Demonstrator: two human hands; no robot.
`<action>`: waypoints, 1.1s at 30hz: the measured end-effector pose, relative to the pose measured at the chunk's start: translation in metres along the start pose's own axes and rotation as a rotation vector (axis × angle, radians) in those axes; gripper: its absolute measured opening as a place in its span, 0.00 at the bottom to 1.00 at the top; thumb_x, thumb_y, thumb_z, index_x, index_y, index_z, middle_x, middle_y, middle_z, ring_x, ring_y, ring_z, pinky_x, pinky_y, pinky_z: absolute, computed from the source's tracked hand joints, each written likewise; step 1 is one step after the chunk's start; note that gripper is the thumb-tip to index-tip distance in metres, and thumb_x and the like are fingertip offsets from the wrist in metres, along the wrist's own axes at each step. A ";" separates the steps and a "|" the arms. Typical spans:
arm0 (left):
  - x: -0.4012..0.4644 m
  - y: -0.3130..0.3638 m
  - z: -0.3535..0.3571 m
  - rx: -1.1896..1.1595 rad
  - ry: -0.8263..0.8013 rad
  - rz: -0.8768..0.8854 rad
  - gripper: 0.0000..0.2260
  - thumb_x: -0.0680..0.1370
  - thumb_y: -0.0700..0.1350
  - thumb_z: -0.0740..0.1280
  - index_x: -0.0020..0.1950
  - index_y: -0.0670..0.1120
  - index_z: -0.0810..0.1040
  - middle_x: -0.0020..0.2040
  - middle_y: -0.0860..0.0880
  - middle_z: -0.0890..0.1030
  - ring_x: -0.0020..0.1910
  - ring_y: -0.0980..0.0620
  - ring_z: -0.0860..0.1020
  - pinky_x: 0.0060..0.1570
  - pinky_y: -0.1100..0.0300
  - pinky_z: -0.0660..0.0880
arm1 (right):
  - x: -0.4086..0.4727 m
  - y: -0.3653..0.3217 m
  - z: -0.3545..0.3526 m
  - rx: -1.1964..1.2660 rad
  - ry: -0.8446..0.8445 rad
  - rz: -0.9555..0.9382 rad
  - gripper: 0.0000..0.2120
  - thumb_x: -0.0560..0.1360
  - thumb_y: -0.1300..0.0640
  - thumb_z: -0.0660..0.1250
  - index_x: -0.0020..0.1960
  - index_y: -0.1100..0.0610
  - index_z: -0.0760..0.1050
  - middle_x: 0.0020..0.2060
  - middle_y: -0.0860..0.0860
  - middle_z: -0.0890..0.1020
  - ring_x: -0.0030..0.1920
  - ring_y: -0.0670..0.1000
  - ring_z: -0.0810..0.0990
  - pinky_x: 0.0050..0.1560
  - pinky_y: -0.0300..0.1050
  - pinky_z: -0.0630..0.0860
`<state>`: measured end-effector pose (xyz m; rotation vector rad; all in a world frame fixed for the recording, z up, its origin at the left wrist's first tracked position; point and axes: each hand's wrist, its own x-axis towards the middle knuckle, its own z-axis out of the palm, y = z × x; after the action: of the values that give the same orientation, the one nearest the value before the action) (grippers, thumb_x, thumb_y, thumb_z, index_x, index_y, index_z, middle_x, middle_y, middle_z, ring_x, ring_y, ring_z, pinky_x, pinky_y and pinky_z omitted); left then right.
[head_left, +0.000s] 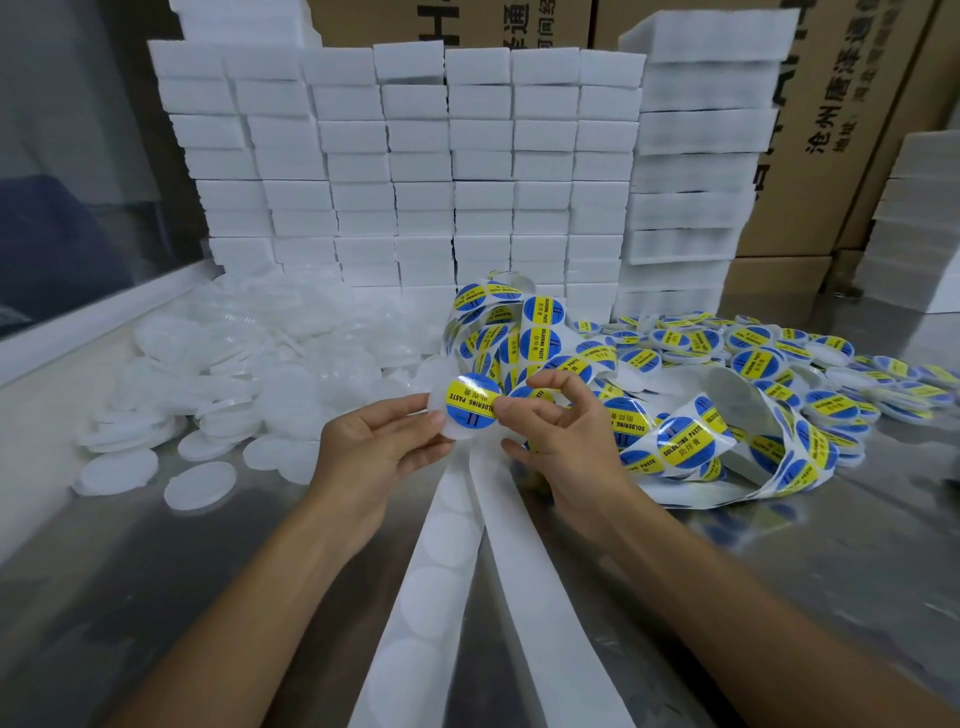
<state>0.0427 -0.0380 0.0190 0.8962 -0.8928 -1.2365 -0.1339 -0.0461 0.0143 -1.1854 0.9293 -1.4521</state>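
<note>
My left hand (384, 447) holds a round white lid (438, 405) upright, face toward me. A round blue sticker (470, 402) with a yellow band reading SOLDERING PASTE covers most of it; my right hand (561, 431) pinches its right edge.

"SOLDERING PASTE" is printed in black on the yellow band of the round blue sticker (471, 402) on the white lid (439, 397). The same wording, with "助焊膏", repeats on the sticker strip (540, 338) and on the labelled lids (748, 358). The cardboard carton (841, 156) bears "沧州唐泽通"; the remainder is illegible.
</note>
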 end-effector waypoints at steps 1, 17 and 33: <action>0.000 0.000 0.000 0.007 -0.006 0.003 0.12 0.67 0.34 0.74 0.50 0.38 0.81 0.42 0.40 0.86 0.40 0.46 0.85 0.38 0.60 0.81 | 0.000 0.000 0.000 -0.003 0.001 -0.008 0.15 0.70 0.59 0.76 0.50 0.51 0.73 0.41 0.54 0.87 0.46 0.54 0.84 0.54 0.57 0.80; -0.003 0.002 0.002 0.084 -0.033 0.022 0.17 0.66 0.36 0.75 0.54 0.36 0.81 0.45 0.39 0.85 0.41 0.44 0.85 0.39 0.60 0.81 | 0.000 0.004 0.001 -0.009 0.004 -0.018 0.14 0.71 0.60 0.76 0.49 0.54 0.73 0.40 0.57 0.86 0.53 0.69 0.79 0.48 0.55 0.78; -0.008 0.003 0.007 0.301 -0.059 0.303 0.11 0.70 0.32 0.74 0.42 0.48 0.84 0.39 0.48 0.86 0.39 0.50 0.85 0.38 0.64 0.80 | 0.003 0.009 -0.001 -0.129 0.047 -0.017 0.13 0.68 0.55 0.79 0.45 0.56 0.76 0.31 0.55 0.82 0.35 0.55 0.77 0.43 0.52 0.78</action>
<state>0.0369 -0.0302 0.0234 0.9230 -1.2351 -0.8843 -0.1331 -0.0513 0.0064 -1.2596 1.0607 -1.4565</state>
